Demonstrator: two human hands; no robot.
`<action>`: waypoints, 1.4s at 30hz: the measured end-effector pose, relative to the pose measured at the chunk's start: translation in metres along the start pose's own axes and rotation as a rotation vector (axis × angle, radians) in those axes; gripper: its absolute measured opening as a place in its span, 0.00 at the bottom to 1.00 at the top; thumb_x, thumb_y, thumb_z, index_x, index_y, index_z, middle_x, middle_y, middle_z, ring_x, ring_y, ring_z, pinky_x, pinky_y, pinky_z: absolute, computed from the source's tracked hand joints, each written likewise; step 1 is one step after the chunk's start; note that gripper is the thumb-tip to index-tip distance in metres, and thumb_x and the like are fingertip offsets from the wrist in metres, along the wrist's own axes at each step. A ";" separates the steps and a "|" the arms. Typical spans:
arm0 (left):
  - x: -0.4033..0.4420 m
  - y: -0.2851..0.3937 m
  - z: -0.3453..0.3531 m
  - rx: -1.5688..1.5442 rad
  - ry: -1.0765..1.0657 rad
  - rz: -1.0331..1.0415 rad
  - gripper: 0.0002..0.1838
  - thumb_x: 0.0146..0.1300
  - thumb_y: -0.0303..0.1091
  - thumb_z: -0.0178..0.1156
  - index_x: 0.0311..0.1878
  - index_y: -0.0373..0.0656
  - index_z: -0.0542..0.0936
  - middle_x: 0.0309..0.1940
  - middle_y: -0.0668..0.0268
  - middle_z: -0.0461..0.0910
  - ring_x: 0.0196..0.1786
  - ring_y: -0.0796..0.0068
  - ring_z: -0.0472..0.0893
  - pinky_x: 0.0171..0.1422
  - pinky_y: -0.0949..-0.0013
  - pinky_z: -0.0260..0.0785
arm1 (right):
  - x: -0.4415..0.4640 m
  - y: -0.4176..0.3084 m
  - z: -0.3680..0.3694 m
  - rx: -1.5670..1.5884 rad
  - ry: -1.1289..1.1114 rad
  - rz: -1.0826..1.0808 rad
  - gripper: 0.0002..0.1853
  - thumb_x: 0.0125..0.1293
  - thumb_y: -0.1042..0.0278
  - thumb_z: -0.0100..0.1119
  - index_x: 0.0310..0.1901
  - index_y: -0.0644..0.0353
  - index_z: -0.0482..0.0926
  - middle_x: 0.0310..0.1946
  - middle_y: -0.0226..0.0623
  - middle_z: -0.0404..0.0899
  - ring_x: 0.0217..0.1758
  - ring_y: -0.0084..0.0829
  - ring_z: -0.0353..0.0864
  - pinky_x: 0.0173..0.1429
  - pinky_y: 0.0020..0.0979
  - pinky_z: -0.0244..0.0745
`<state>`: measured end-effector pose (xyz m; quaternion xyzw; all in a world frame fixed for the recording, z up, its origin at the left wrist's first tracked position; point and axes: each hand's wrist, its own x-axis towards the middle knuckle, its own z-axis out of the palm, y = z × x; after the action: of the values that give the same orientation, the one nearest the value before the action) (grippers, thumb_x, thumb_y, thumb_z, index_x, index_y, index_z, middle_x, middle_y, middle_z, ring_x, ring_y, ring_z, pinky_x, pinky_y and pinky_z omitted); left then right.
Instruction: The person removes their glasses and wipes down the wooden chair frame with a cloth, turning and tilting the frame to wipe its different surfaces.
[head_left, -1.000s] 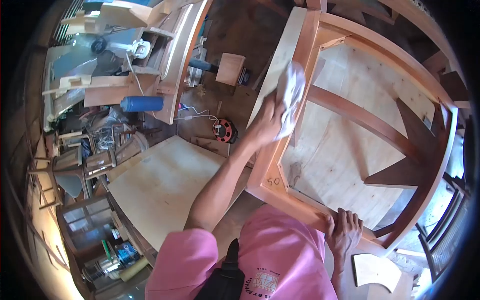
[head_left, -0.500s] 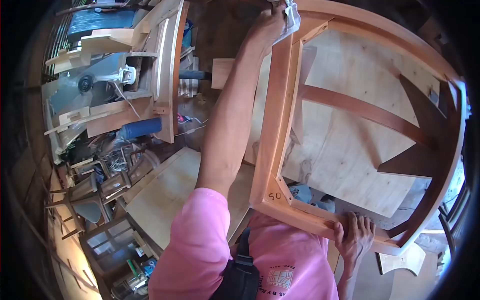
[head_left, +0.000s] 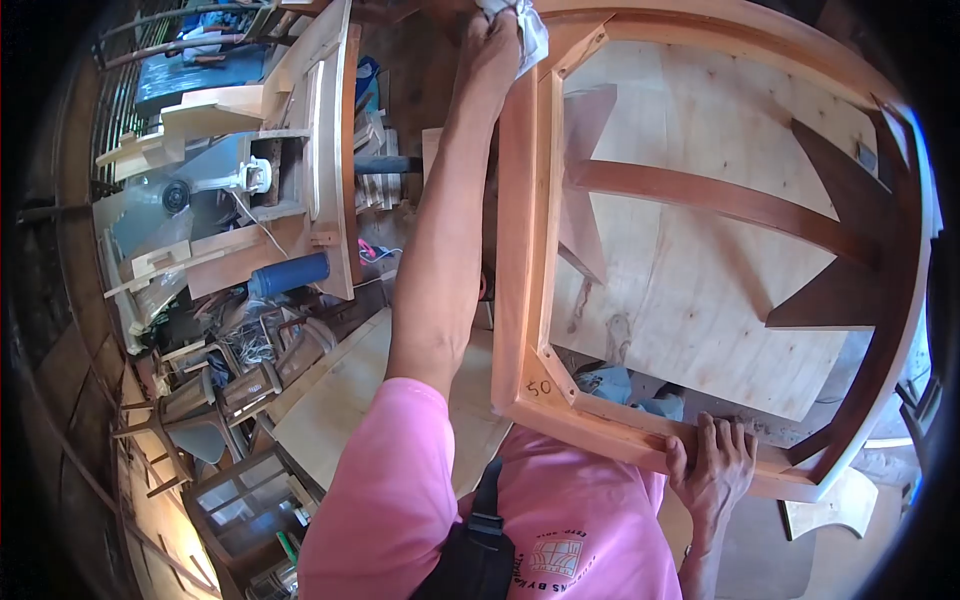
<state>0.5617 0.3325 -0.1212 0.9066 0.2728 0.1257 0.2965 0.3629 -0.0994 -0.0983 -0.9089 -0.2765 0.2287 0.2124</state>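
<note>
A reddish-brown wooden furniture frame (head_left: 513,240) with rounded corners fills the right half of the view. It has corner blocks, one marked "50", a curved crossbar (head_left: 720,198) and dark tapered pieces below. At the frame's far left corner, my left hand (head_left: 497,45) is closed around a white cloth (head_left: 533,35), its arm stretched out. The cloth is at the corner's edge; I cannot tell how firmly it touches. My right hand (head_left: 715,462) grips the near rail, thumb on the body side and fingers over the top. My pink shirt is close behind that rail.
Pale plywood (head_left: 700,300) lies beneath the frame, and another board (head_left: 340,420) is to the left. A bench (head_left: 330,150) at the upper left carries offcuts, a power tool (head_left: 230,178) and a blue cylinder (head_left: 290,275). Chair frames (head_left: 215,390) stand lower left.
My left hand and the cloth have moved to the left in the view. The frame has also shifted left, while the background slid slightly right. My right hand keeps its hold on the rail.
</note>
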 end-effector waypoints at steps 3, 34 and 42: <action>0.008 0.008 0.004 -0.083 -0.024 -0.185 0.34 0.64 0.60 0.38 0.54 0.36 0.74 0.48 0.43 0.77 0.55 0.49 0.75 0.60 0.57 0.62 | -0.001 0.002 0.001 -0.020 0.033 -0.025 0.24 0.58 0.50 0.55 0.41 0.68 0.76 0.29 0.44 0.74 0.34 0.43 0.73 0.43 0.41 0.65; -0.017 0.023 -0.038 0.338 0.101 0.649 0.13 0.53 0.21 0.54 0.43 0.39 0.79 0.44 0.52 0.78 0.49 0.52 0.77 0.52 0.59 0.70 | -0.001 -0.003 0.000 -0.017 0.044 -0.002 0.23 0.58 0.50 0.58 0.40 0.66 0.77 0.27 0.41 0.74 0.33 0.42 0.73 0.40 0.40 0.64; -0.008 0.034 -0.024 0.438 0.119 0.769 0.17 0.50 0.21 0.58 0.46 0.37 0.78 0.50 0.51 0.75 0.54 0.50 0.74 0.57 0.58 0.67 | 0.005 -0.001 0.001 -0.060 0.135 -0.067 0.23 0.60 0.47 0.57 0.38 0.64 0.77 0.23 0.36 0.71 0.29 0.36 0.70 0.37 0.37 0.63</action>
<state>0.5600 0.3166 -0.0821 0.9747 -0.0475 0.2182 0.0131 0.3653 -0.0955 -0.0994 -0.9184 -0.2987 0.1513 0.2108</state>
